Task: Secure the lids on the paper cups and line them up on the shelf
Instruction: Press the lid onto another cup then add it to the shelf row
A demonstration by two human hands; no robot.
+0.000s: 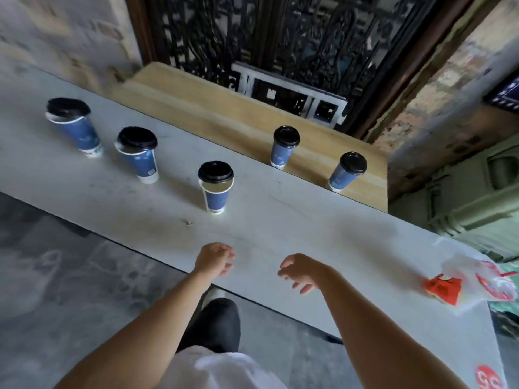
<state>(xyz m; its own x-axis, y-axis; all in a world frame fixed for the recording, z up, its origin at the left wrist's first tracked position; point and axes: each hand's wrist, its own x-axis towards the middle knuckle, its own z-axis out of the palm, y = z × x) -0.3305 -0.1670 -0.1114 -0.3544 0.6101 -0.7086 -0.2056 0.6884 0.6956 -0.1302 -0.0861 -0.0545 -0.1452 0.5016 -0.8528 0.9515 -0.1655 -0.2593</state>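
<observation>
Three blue paper cups stand on the grey table: the left cup, the middle cup and the nearest cup. Black lids lie loosely askew on all three. Two more blue cups with black lids, one and another, stand on the wooden shelf behind the table. My left hand and my right hand hover over the table's near edge, fingers loosely curled, holding nothing.
A red packet and a clear plastic bag lie at the table's right end. A dark ornate grille rises behind the shelf. A brick pillar stands on the right. The concrete floor lies below.
</observation>
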